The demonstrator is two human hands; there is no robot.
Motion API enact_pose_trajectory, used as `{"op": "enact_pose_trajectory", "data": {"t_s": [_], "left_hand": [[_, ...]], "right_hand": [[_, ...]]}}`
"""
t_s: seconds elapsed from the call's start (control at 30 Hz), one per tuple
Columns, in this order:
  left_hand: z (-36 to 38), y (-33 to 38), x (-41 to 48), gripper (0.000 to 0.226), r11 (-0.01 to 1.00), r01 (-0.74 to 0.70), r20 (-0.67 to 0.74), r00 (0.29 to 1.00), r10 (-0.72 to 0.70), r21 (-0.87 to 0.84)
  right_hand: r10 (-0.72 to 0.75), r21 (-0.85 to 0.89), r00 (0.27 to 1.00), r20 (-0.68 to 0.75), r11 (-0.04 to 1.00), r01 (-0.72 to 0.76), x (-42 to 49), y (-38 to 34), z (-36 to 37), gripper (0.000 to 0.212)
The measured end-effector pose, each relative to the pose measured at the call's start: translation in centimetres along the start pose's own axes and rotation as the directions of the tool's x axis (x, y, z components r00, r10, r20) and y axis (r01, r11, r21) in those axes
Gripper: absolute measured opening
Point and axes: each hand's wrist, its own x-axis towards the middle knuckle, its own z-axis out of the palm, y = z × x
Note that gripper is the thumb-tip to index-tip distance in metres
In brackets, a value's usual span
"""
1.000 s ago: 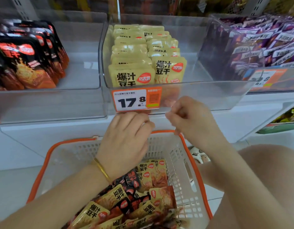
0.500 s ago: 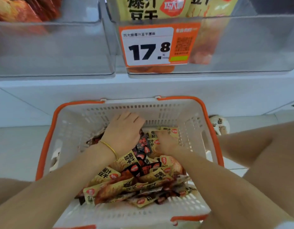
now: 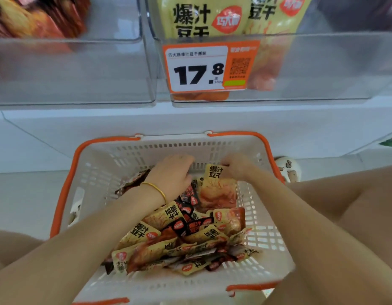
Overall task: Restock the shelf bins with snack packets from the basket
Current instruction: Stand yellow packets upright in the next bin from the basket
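Packet axis: held packet [image 3: 217,190] lies lengthwise, running from the person toward the shelf [image 3: 190,119]. The black-lettered title end is the far end. Printed face up.
Packet tilt: far end looks lifted, near end lies on the heap.
Packet location: inside the basket [image 3: 146,148], far-right part, on top of the loose packets [image 3: 168,245].
Right grip: right hand [image 3: 236,168] has thumb and fingertips closed on the far edge of the held packet, a pinch and not a full wrap.
Left grip: left hand [image 3: 170,172] sits palm down on the heap with fingers bent over the far side. Fingertips are hidden, so I cannot tell if it has anything. Thin gold bangle [image 3: 156,189] on the wrist.
Packet build: flat glossy film pouches, rectangular, crinkled. Some are yellow with black characters and a red oval logo, others black and red.
Basket build: white perforated plastic with slotted walls, orange rim and handles.
Basket load: mixed yellow and black-red pouches in a loose heap pointing every way, mostly in the middle and near part.
Bins: clear rigid plastic with rounded corners, side by side on the white shelf.
Middle bin [image 3: 311,67]: yellow pouches [image 3: 201,16] standing upright, faces forward. An orange-and-white price tag [image 3: 197,69] reading 17.8 is on its front wall.
Left bin [image 3: 69,73]: red-orange pouches [image 3: 36,16], blurred.
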Motion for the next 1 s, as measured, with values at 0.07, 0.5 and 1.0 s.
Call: {"op": "enact_pose_trajectory", "data": {"t_s": [0.07, 0.5, 1.0], "left_hand": [[-1.0, 1.4, 0.2, 0.043, 0.992, 0.01, 0.06, 0.998, -0.002, -0.127], [-12.7, 9.0, -2.1, 0.01, 0.808, -0.387, -0.573, 0.816, 0.075, -0.445], [-16.5, 7.8, 0.3, 0.042, 0.944, -0.144, -0.767, 0.553, 0.325, 0.296]], "right_hand": [[-0.094, 0.128, 0.995, -0.028, 0.987, 0.097, -2.9, -0.7, -2.8, 0.01], [-0.152, 0.583, 0.752, -0.641, 0.541, 0.606, -17.1, -3.3, -15.7, 0.029], [-0.083, 0.216, 0.34, -0.937, 0.629, 0.747, -16.2, -6.1, -24.5, 0.028]]}}
